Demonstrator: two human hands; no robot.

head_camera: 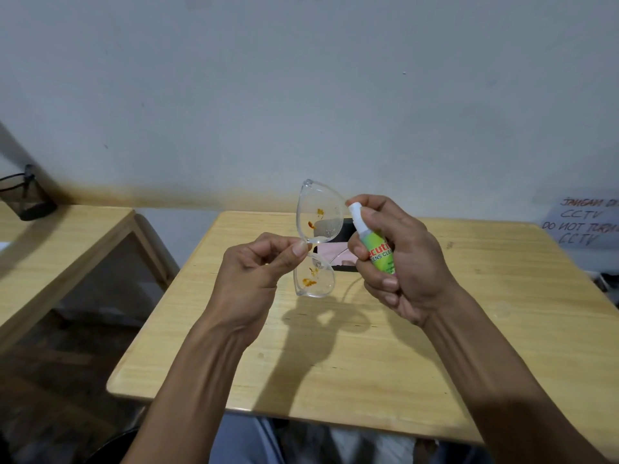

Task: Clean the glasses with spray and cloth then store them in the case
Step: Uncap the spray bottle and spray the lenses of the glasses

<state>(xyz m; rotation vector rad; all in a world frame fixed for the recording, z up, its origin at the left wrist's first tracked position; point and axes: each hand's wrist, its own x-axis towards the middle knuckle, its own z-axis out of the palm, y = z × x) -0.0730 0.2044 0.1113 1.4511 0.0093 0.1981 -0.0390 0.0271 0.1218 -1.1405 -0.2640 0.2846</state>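
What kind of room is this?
Probably a plain office or workroom: two bare wooden tables, a mesh pen holder, and a handwritten CCTV notice on the wall.

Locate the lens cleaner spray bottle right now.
Head view, right of centre: the lens cleaner spray bottle is gripped in the right hand above the wooden table, its nozzle aimed at the clear glasses pinched by the left hand.

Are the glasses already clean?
No, orange-brown smudges still sit on both lenses of the glasses, which the left hand pinches at the bridge.
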